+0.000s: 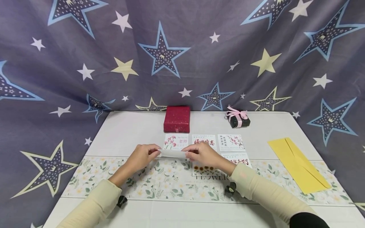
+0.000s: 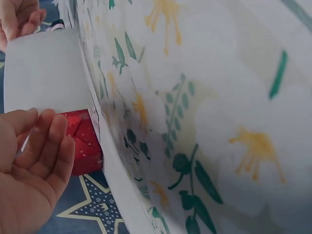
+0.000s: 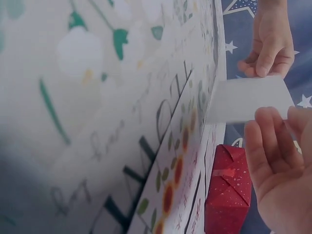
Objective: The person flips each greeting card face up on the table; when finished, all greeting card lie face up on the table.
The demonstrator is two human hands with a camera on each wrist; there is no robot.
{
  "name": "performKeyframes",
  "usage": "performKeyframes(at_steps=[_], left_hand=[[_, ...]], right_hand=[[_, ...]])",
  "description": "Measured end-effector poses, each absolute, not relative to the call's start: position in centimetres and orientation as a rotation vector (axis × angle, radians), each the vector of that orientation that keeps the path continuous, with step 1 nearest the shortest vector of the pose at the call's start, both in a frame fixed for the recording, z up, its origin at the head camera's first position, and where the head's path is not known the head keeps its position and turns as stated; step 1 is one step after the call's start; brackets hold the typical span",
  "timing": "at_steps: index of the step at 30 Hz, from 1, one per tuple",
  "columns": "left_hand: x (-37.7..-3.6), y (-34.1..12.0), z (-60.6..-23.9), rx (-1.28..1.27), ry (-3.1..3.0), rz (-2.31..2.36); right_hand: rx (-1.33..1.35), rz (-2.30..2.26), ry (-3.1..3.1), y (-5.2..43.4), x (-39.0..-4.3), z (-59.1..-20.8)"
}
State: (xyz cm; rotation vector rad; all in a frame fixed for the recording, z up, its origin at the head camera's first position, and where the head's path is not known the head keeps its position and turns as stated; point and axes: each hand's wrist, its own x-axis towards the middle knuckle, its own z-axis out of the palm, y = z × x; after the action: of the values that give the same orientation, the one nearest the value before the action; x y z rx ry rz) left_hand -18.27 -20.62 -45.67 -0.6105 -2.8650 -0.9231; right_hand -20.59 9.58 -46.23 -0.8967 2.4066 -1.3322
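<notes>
Both hands hold one small white card (image 1: 172,153) level above the table, a hand at each short end. My left hand (image 1: 144,155) pinches its left end; its fingers (image 2: 46,146) lie against the card (image 2: 44,78). My right hand (image 1: 201,152) pinches the right end, and its fingers (image 3: 270,141) overlap the card (image 3: 248,97). Below the card lie several printed greeting cards (image 1: 203,140) in rows, one with sunflowers (image 1: 203,168).
A red wrapped box (image 1: 177,119) stands behind the cards, and a dark box with a pink ribbon (image 1: 238,117) at back right. A yellow envelope (image 1: 297,164) lies at right. A floral runner (image 1: 159,183) crosses the white table (image 1: 128,129); star-patterned cloth hangs behind.
</notes>
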Motion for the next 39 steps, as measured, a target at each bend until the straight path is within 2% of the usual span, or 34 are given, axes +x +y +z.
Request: performKeyframes(at_steps=[12,24,39], left_hand=[[-18.4,-21.1,-46.0,-0.566,-3.007,-1.126],[-17.8,-20.4,-46.4,-0.780,-3.146,-0.961],[-17.7,-19.7,-46.5,-0.803,-3.215,-0.781]], right_hand=[[-0.998,-1.123,2.496,9.5,-19.9,-46.6],[-1.102,-0.930,2.492,9.1,-19.4,-47.1],[-1.153,-0.800,2.449,8.7,-18.9,-47.7]])
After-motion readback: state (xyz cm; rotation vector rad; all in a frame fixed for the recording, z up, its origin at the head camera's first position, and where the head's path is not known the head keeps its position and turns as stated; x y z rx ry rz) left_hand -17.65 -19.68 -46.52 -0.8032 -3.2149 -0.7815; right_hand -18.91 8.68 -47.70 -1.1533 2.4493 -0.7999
